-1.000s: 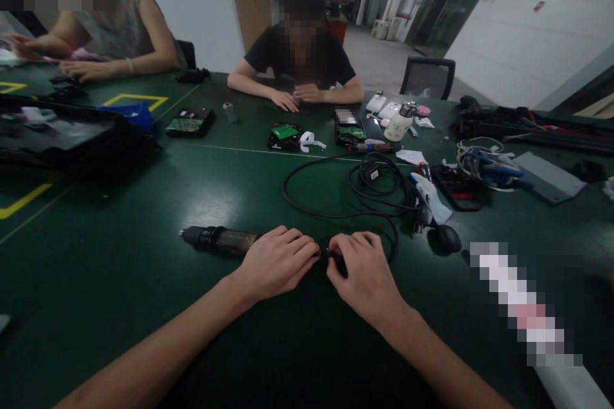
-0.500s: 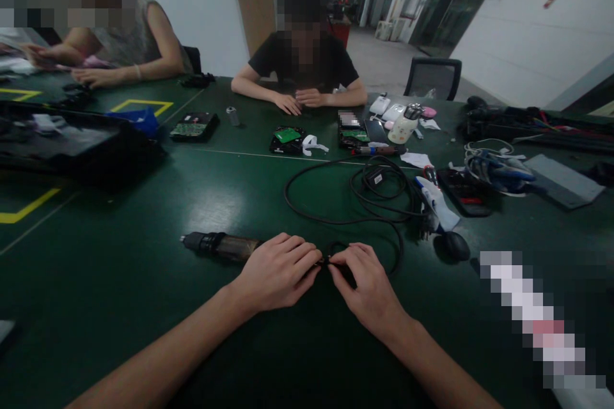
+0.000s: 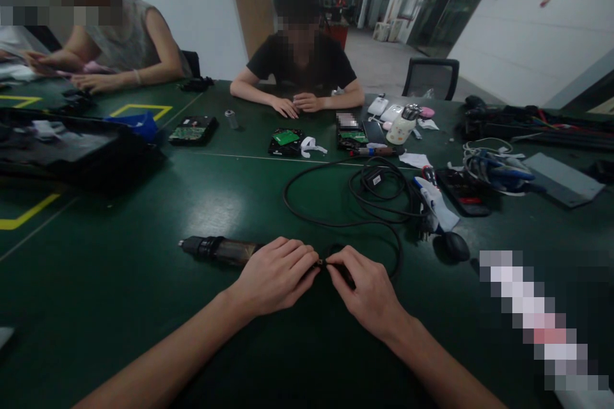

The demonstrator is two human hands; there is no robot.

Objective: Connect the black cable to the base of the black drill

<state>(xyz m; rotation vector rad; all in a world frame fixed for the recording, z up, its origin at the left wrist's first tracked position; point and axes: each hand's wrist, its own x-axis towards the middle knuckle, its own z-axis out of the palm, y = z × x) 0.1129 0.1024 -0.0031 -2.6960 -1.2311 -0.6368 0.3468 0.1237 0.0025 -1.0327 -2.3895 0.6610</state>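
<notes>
An electric screwdriver (image 3: 225, 250) lies on the green table (image 3: 144, 332) with its tip pointing left. My left hand (image 3: 281, 271) is closed round its rear end and covers that part. Close by, my right hand (image 3: 367, 284) pinches the end of a black cable (image 3: 400, 249) between thumb and fingers. A tiny dark connector piece (image 3: 321, 262) shows in the narrow space between both hands' fingertips. Whether plug and socket are joined is too small to tell. From my right hand the cable loops back across the table into a loose coil.
Opposite sits a person in a dark shirt (image 3: 326, 64), with a green circuit board (image 3: 286, 137) on a black part before them. Another person (image 3: 158, 45) works at the left. A black tray (image 3: 71, 147), a cream bottle (image 3: 403, 128) and a black rubber blower (image 3: 453, 246) stand or lie around.
My hands stay at nearly the same spot, the fingertips shifting only slightly. A bit more of the connector shows between them now.
</notes>
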